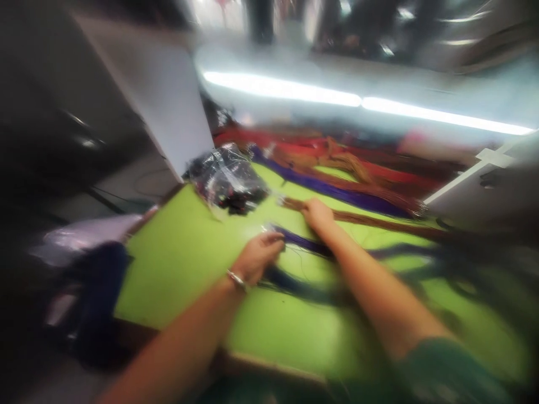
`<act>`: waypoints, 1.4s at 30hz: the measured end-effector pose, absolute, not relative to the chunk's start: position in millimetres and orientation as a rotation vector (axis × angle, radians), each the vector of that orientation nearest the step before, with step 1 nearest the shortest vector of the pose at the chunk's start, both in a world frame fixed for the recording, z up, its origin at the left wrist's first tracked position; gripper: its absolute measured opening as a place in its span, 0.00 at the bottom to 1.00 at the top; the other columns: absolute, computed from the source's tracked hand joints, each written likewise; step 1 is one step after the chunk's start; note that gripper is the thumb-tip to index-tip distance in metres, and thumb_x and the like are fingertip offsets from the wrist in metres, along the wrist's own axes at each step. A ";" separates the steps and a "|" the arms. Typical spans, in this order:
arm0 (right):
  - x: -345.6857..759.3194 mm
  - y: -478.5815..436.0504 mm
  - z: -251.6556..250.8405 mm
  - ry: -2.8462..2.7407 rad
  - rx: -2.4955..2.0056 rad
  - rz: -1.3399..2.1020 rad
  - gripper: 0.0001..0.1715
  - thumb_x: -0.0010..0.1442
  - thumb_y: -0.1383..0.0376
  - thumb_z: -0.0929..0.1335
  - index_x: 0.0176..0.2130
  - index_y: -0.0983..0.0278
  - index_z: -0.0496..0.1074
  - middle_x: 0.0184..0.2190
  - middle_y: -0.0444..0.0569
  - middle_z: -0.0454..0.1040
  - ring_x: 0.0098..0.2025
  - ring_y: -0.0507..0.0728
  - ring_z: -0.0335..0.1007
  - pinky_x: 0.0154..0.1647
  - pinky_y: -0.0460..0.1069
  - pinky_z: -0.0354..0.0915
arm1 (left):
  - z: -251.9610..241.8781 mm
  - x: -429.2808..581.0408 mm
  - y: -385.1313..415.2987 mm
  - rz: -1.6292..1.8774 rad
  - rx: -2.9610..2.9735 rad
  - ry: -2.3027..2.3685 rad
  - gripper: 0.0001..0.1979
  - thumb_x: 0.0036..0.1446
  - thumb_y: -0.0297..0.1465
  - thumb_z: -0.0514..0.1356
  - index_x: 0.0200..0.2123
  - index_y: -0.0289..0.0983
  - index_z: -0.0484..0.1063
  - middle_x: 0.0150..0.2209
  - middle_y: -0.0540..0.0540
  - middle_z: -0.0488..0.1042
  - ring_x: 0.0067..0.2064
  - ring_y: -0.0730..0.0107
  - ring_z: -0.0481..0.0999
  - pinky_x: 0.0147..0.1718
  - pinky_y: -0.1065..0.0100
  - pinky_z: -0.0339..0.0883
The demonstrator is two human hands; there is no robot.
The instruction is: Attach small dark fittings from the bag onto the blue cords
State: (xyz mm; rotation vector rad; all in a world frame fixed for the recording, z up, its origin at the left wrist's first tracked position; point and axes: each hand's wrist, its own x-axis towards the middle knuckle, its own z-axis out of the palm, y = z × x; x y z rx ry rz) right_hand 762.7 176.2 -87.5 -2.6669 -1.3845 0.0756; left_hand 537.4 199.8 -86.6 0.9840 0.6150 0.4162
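Note:
My left hand (pixel 257 255), with a bracelet at its wrist, is closed in a pinch at the near end of a bundle of thin purple wires (pixel 301 241). Farther back, my right hand (pixel 319 215) is curled around a brown wire bundle (pixel 379 221), close to its left end. Part of the purple bundle passes behind my right forearm. Below my left hand lies a dark blue bundle (pixel 295 286), blurred and partly covered by that hand. Whitish tips show at the ends of the purple and brown bundles, too blurred to make out.
A clear plastic bag (pixel 231 182) with dark small parts lies on the green tabletop (pixel 168 252). Red, orange-brown and purple bundles (pixel 345 193) stretch along the back. A white panel (pixel 168 95) stands at left; a tube light (pixel 282 90) crosses above. Dark bundles (pixel 458 264) lie at right.

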 end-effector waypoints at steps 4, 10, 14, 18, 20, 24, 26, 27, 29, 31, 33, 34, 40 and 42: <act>761.5 165.9 -86.8 -1.586 -2.609 0.050 0.14 0.60 0.62 0.61 0.36 0.62 0.74 0.38 0.51 0.72 0.39 0.56 0.67 0.37 0.48 0.60 | -87.3 537.5 199.7 0.389 1.002 0.610 0.20 0.40 0.33 0.69 0.38 0.33 0.71 0.27 0.49 0.70 0.23 0.82 0.64 0.21 0.75 0.56; 755.5 162.8 -80.7 -1.692 -2.665 0.066 0.13 0.58 0.65 0.62 0.35 0.67 0.75 0.38 0.56 0.73 0.38 0.57 0.68 0.36 0.47 0.60 | -88.2 537.2 198.6 0.392 1.014 0.606 0.20 0.40 0.33 0.69 0.38 0.33 0.72 0.28 0.49 0.71 0.23 0.81 0.64 0.21 0.75 0.56; 747.4 180.9 -72.5 -1.679 -2.562 0.078 0.13 0.57 0.66 0.62 0.35 0.64 0.75 0.36 0.53 0.74 0.35 0.54 0.67 0.34 0.46 0.59 | -88.2 537.3 197.8 0.379 1.051 0.604 0.21 0.41 0.34 0.69 0.39 0.33 0.71 0.28 0.48 0.71 0.24 0.81 0.65 0.23 0.75 0.58; 734.5 205.8 -73.8 -1.541 -2.471 0.179 0.11 0.54 0.63 0.65 0.35 0.64 0.75 0.34 0.50 0.75 0.33 0.53 0.67 0.31 0.45 0.58 | -86.3 537.1 196.6 0.374 1.047 0.615 0.21 0.40 0.34 0.69 0.39 0.32 0.71 0.27 0.49 0.70 0.23 0.81 0.64 0.23 0.74 0.58; 729.1 213.7 -78.1 -1.464 -2.469 0.216 0.11 0.53 0.64 0.65 0.35 0.64 0.75 0.34 0.51 0.75 0.32 0.53 0.67 0.32 0.45 0.58 | -85.2 536.7 196.3 0.370 1.042 0.619 0.22 0.40 0.34 0.69 0.39 0.32 0.71 0.26 0.49 0.70 0.23 0.81 0.64 0.22 0.74 0.57; 731.0 213.1 -77.6 -1.394 -2.362 0.211 0.11 0.54 0.65 0.64 0.31 0.66 0.75 0.30 0.50 0.75 0.32 0.53 0.67 0.33 0.45 0.59 | -83.3 535.7 196.2 0.359 1.044 0.607 0.21 0.40 0.34 0.69 0.38 0.32 0.72 0.25 0.49 0.69 0.22 0.81 0.64 0.22 0.74 0.56; 740.0 204.8 -68.6 -1.283 -2.236 0.206 0.10 0.53 0.64 0.65 0.28 0.67 0.74 0.27 0.48 0.75 0.30 0.52 0.67 0.33 0.45 0.60 | -81.9 535.0 195.7 0.357 1.043 0.603 0.20 0.40 0.34 0.69 0.38 0.32 0.72 0.25 0.50 0.70 0.22 0.81 0.64 0.22 0.74 0.56; 745.9 198.8 -62.5 -1.196 -2.166 0.225 0.09 0.53 0.64 0.66 0.27 0.67 0.74 0.25 0.48 0.74 0.29 0.51 0.67 0.31 0.45 0.61 | -81.0 534.6 195.2 0.355 1.042 0.605 0.20 0.40 0.34 0.69 0.38 0.33 0.72 0.25 0.50 0.70 0.22 0.80 0.64 0.22 0.74 0.57; 758.4 183.2 -49.3 -0.977 -1.996 0.286 0.09 0.53 0.64 0.65 0.28 0.67 0.72 0.23 0.47 0.73 0.25 0.50 0.67 0.28 0.44 0.63 | -78.9 534.3 193.5 0.356 1.040 0.600 0.20 0.40 0.33 0.69 0.38 0.33 0.72 0.26 0.49 0.70 0.23 0.80 0.65 0.23 0.74 0.58; 768.3 163.2 -37.7 -0.764 -1.765 0.347 0.09 0.53 0.62 0.66 0.29 0.67 0.70 0.24 0.47 0.73 0.23 0.48 0.66 0.25 0.43 0.64 | -76.8 534.8 191.0 0.355 1.030 0.591 0.20 0.39 0.33 0.70 0.38 0.33 0.72 0.27 0.49 0.70 0.24 0.79 0.67 0.24 0.74 0.58; 771.4 140.8 -30.4 -0.657 -1.554 0.390 0.11 0.52 0.60 0.68 0.32 0.66 0.69 0.27 0.47 0.74 0.23 0.46 0.65 0.22 0.41 0.63 | -75.4 536.8 187.8 0.352 1.002 0.576 0.21 0.39 0.33 0.70 0.38 0.33 0.72 0.29 0.49 0.70 0.25 0.79 0.67 0.24 0.75 0.59; 769.4 129.5 -28.7 -0.650 -1.487 0.417 0.13 0.51 0.59 0.69 0.33 0.66 0.70 0.29 0.47 0.74 0.23 0.46 0.65 0.21 0.40 0.62 | -75.2 538.4 186.1 0.351 0.984 0.568 0.21 0.39 0.32 0.70 0.38 0.33 0.72 0.29 0.48 0.71 0.26 0.79 0.67 0.24 0.75 0.58; 719.4 77.7 -37.0 -0.904 -1.531 0.668 0.14 0.49 0.59 0.70 0.32 0.67 0.75 0.25 0.46 0.73 0.24 0.48 0.65 0.24 0.43 0.63 | -81.4 551.2 178.2 0.341 0.892 0.505 0.19 0.41 0.30 0.69 0.40 0.34 0.73 0.32 0.47 0.72 0.29 0.80 0.68 0.26 0.76 0.60; 703.7 69.9 -44.6 -1.021 -1.582 0.756 0.13 0.51 0.59 0.69 0.32 0.67 0.75 0.23 0.45 0.72 0.22 0.47 0.63 0.23 0.44 0.61 | -84.5 553.4 178.1 0.318 0.882 0.482 0.18 0.44 0.29 0.68 0.41 0.34 0.72 0.33 0.47 0.72 0.28 0.81 0.68 0.27 0.77 0.61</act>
